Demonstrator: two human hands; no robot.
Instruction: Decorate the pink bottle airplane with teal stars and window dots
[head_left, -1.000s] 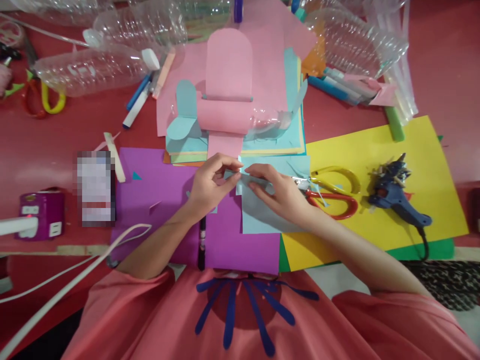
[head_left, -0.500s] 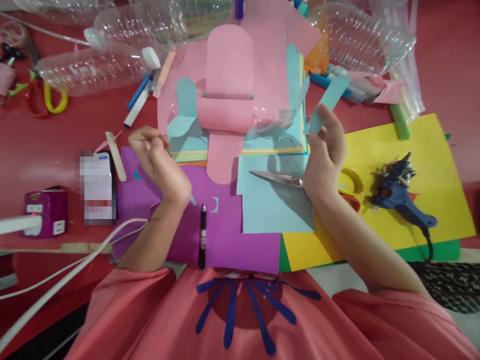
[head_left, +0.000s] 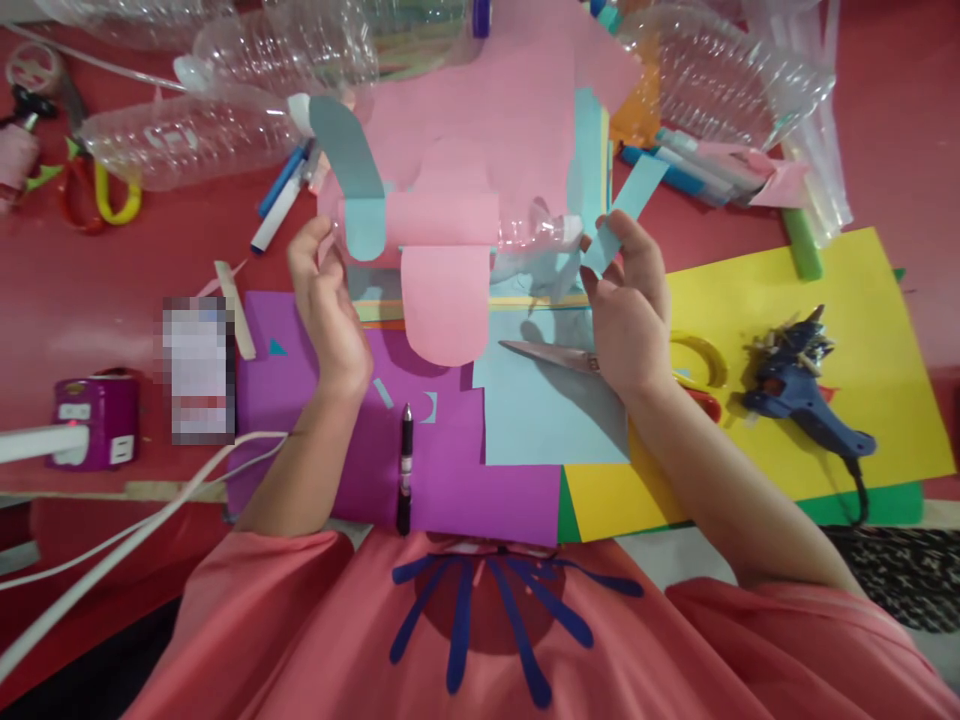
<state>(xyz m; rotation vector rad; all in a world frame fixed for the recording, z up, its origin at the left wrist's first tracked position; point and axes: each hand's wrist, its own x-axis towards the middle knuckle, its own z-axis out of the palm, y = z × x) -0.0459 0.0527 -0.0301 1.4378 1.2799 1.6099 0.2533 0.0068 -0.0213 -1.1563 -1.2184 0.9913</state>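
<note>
A pixelated patch hides one item; the top edge crops the clear bottles.

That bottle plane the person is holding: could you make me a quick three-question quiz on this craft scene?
1. True or false: the right hand holds a blue paper strip.
2. Which hand grips the bottle plane: A left, B right?
3. Fill in: the glue gun lies on the ___ sheet.

Key: 1 true. 2 A, the left hand at its tail end. 3 yellow.
</note>
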